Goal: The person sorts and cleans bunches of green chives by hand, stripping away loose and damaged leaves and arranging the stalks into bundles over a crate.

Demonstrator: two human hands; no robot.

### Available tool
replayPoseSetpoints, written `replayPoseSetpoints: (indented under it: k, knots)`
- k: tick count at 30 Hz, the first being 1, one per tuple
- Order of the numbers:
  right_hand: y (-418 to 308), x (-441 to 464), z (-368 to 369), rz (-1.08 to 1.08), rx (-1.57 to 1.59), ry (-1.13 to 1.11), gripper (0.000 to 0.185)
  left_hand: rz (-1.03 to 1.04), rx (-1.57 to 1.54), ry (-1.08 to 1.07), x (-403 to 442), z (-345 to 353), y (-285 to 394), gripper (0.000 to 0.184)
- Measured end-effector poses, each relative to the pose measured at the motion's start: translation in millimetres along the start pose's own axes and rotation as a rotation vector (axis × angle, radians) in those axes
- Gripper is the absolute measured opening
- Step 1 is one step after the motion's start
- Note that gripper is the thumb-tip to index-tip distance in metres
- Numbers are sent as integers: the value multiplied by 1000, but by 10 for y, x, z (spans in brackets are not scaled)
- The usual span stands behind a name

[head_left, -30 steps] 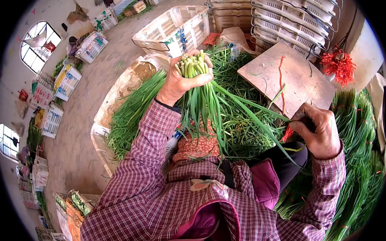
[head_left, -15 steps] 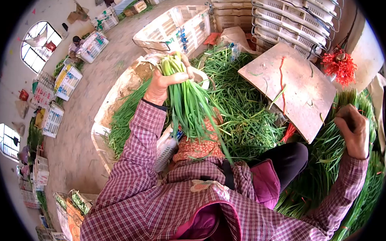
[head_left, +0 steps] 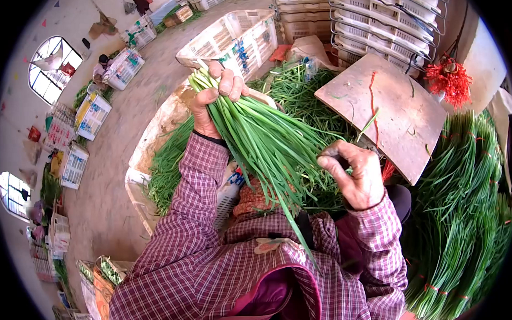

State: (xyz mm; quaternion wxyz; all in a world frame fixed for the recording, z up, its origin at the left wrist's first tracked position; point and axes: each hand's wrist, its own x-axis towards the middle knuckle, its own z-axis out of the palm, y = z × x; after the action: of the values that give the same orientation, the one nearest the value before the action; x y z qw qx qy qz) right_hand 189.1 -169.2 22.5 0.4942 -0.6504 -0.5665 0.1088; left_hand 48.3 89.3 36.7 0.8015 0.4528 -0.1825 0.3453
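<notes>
My left hand (head_left: 217,96) is closed around a bunch of garlic chives (head_left: 260,131) near its pale stem ends. The green leaves fan out down and to the right, and one long leaf hangs over my lap. Beside the leaf tips, my right hand (head_left: 355,176) has its fingers curled and its thumb and index finger pinched together. Whether anything is in that pinch, I cannot tell. Loose chives (head_left: 307,96) lie in a heap below and behind the bunch. More chives (head_left: 172,168) rest in a white basket (head_left: 138,184) on the left.
A board (head_left: 384,113) with a red tie on it sits to the right. Red ties (head_left: 449,82) hang beyond it. Tied chive bundles (head_left: 455,209) are piled at far right. White crates (head_left: 386,20) are stacked behind, near another crate (head_left: 229,39). A person (head_left: 99,67) is far left.
My right hand has come left from the tied bundles to the leaf tips. The bunch in my left hand has swung from hanging down to slanting rightward.
</notes>
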Motion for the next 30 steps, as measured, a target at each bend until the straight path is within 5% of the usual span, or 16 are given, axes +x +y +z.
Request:
replayPoseSetpoints:
  k: [3,8,11,17,30]
  knots:
    - [52,84,284,-153,-49,117,17,2,-14,5,0,31,-33,29]
    - [-86,290,614,-7,-35,127,20,-78,-13,16,16,191,-141,31]
    - [-57,376,545,-105,-7,204,15,-88,0,18,8,110,-139,34]
    - [-172,493,-81,-196,-295,26,9,-202,546,61,-24,22,-188,34]
    - [-304,425,-379,-219,-286,-69,9,-200,595,-47,140,259,-192,31]
